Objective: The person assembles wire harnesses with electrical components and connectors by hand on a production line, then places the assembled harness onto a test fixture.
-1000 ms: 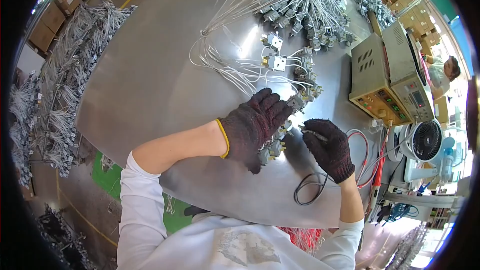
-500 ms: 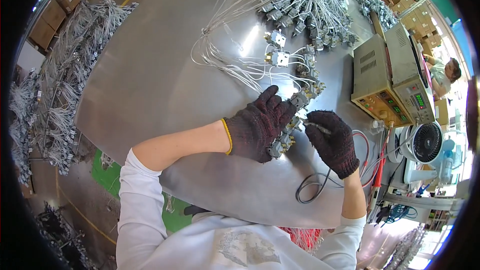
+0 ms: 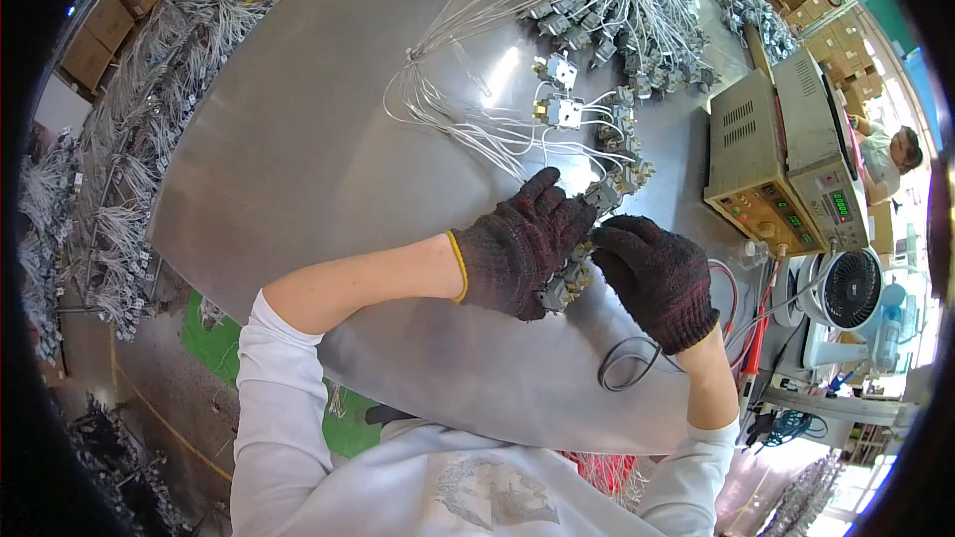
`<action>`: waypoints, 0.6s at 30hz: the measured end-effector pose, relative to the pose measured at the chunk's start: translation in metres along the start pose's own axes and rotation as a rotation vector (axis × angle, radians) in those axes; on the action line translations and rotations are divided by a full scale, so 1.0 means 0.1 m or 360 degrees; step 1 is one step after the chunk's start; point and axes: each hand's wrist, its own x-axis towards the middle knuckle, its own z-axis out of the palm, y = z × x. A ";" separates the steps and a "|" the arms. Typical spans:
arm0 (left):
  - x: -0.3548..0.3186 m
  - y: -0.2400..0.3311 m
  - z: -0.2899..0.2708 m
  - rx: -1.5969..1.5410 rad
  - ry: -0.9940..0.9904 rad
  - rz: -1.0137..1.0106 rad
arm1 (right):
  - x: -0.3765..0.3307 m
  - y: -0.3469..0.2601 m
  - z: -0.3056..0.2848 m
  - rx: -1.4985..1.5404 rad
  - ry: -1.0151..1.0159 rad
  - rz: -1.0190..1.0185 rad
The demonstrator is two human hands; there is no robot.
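A row of grey electrical parts (image 3: 565, 283) with brass-coloured terminals and white wires lies on the metal table under my hands. My left hand (image 3: 522, 249), in a dark knitted glove with a yellow cuff edge, is closed over this row from the left. From the right, my right hand (image 3: 652, 278), in a dark glove, reaches the row with its fingers pinched together. A dark test lead (image 3: 622, 358) loops out from under this hand; the end between the fingers is hidden. Farther off, two white-faced parts (image 3: 559, 112) sit on the white wires (image 3: 468, 129).
A heap of wired grey parts (image 3: 637, 40) covers the table's far side. Two bench instruments (image 3: 751, 149) with lit displays stand right, near a small fan (image 3: 851, 288) and a red probe (image 3: 756, 340). Bundled wired parts (image 3: 119, 159) hang left. A person (image 3: 883, 154) is at far right.
My right hand has moved left to the row, its fingertips now close to my left hand's. The dark lead's loop has shifted slightly. My left hand stays on the row.
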 end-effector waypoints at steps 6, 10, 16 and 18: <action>0.01 0.00 0.01 0.0080 0.0099 0.0045 | -0.02 0.12 0.02 -0.0056 -0.0004 -0.0153; 0.04 -0.01 -0.05 0.0021 -0.0103 0.0047 | -0.01 0.16 0.00 -0.0092 -0.0087 -0.0208; 0.03 -0.03 0.00 0.0102 0.0027 0.0064 | -0.01 0.12 0.00 -0.0085 -0.0032 -0.0196; 0.01 -0.03 0.03 0.0095 0.0037 0.0069 | -0.10 0.10 0.07 0.0113 0.0053 -0.0034</action>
